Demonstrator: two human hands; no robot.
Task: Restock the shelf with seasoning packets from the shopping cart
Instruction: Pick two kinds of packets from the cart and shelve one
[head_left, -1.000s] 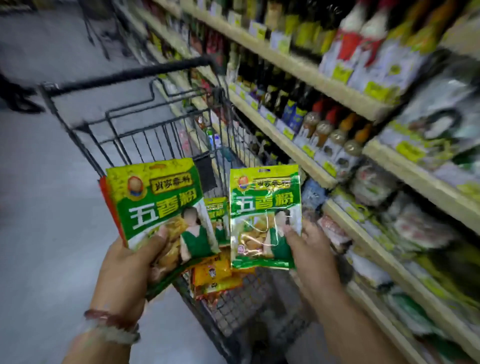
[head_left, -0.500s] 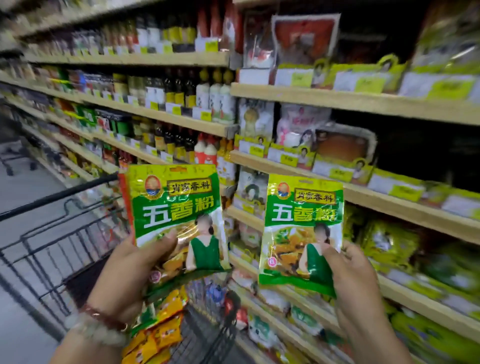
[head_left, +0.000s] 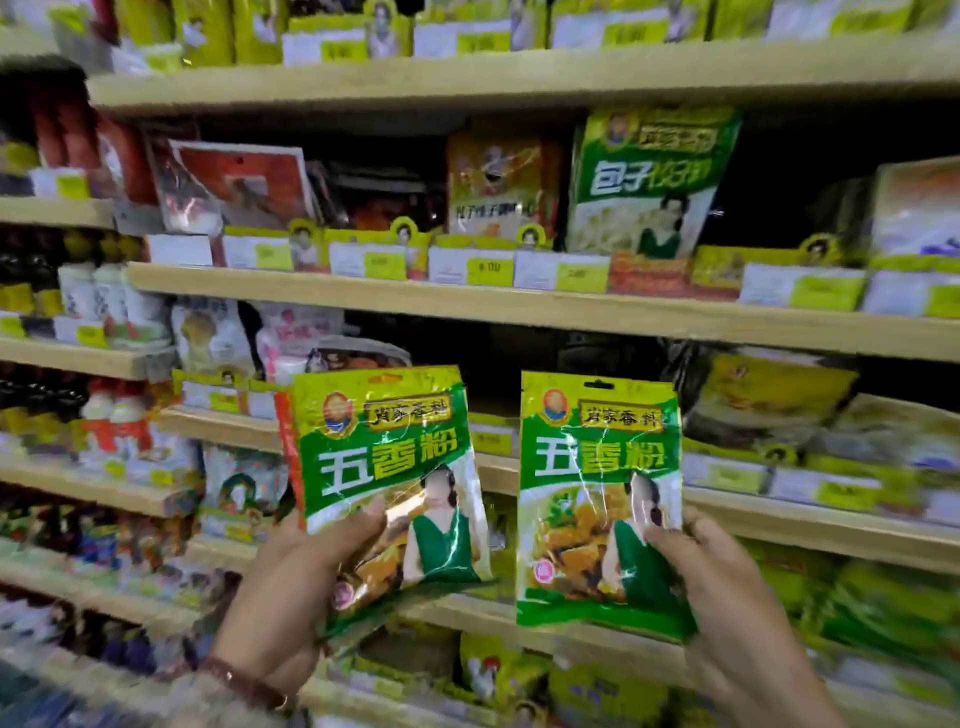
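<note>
Two green seasoning packets (head_left: 387, 483) (head_left: 597, 499) – one per hand, left hand (head_left: 296, 587), right hand (head_left: 727, 597)

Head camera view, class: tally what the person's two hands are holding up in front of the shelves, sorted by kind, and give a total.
Green and yellow plastic seasoning packets gripped in the left hand: at least 1; a red edge behind it may be another.
Green and yellow plastic seasoning packets pinched in the right hand: 1.
Total clearly seen: 2
</note>
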